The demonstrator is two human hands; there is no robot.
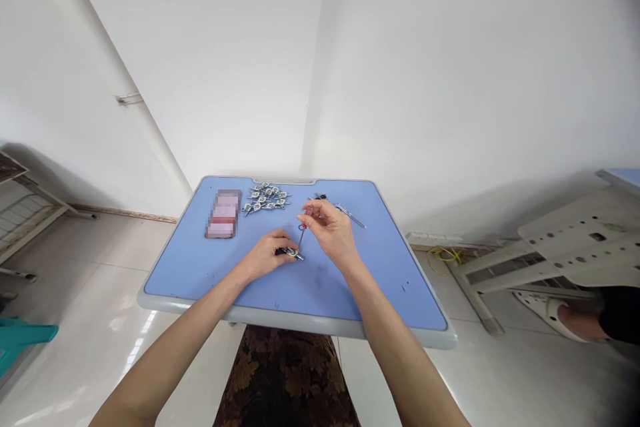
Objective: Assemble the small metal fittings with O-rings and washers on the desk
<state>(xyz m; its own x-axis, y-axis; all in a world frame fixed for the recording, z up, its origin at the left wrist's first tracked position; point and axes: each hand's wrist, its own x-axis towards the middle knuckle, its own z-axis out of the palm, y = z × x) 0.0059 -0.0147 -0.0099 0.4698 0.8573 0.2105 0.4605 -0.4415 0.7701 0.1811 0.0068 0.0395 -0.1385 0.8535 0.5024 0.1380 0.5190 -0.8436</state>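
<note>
On the blue tabletop (320,287), my left hand (267,255) is closed around a small metal fitting (292,253) with a black part, pinning it down. A slim screwdriver (301,237) with a pinkish see-through handle is pinched in the fingers of my right hand (331,230). Its shaft points down, and the tip meets or nearly meets the fitting; exact contact is too small to tell. Behind my left hand lies a pile of similar silvery metal fittings (267,197). Small dark parts (320,197) and thin metal rods (352,215) lie beyond my right hand, partly hidden by it.
A blurred-out phone (223,215) lies on the table's left side. The white wall (425,80) rises behind the table. At right are another desk's frame (480,287), a yellow cable (444,255) and a person's foot in a white clog (550,313). A teal stool (25,337) stands at left.
</note>
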